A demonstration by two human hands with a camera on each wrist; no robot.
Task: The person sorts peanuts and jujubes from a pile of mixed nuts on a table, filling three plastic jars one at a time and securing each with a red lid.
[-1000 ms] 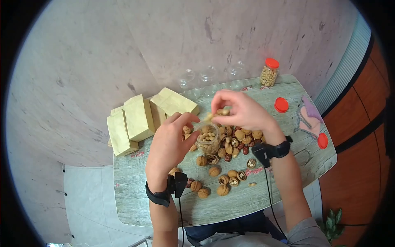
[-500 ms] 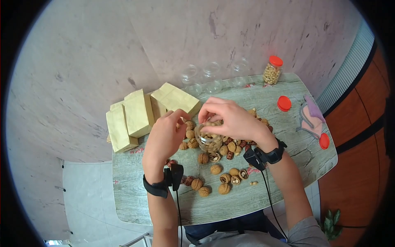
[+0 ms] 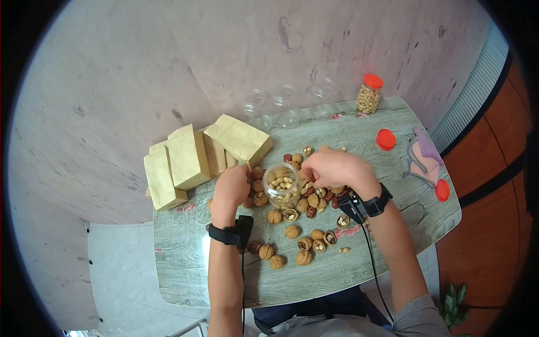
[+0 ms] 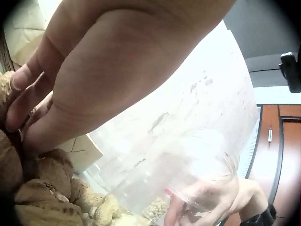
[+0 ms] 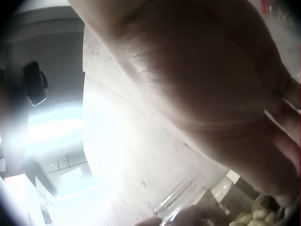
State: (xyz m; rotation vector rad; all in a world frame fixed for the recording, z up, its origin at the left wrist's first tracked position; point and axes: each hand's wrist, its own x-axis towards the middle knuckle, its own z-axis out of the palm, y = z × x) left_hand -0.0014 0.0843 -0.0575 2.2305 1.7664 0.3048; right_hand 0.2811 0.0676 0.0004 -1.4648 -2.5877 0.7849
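An open clear jar (image 3: 282, 197) partly filled with peanuts stands amid loose nuts. Left of it, my left hand (image 3: 231, 188) reaches down to the walnuts (image 3: 260, 198). In the left wrist view its bent fingers (image 4: 35, 101) dip between walnuts (image 4: 44, 207), tips hidden. On the jar's other side, my right hand (image 3: 337, 168) is low over a heap of walnuts, peanuts and red dates (image 3: 312, 212), fingers bent downward. Its fingertips are largely out of sight in the right wrist view, where peanuts (image 5: 256, 219) show below the palm. I cannot tell whether either hand holds a nut.
Paper bags (image 3: 188, 160) lean together at the back left. Several clear jars (image 3: 286, 106) line the back edge, beside a red-lidded jar of nuts (image 3: 369, 95). Red lids (image 3: 386, 140) and cloths (image 3: 422, 163) lie right. Whole and cracked walnuts (image 3: 304, 258) are scattered in front.
The right hand brought peanuts over the jar, dipped to its mouth, then moved right to the heap. The left hand drew away from the jar's rim and went down to the walnuts on the left.
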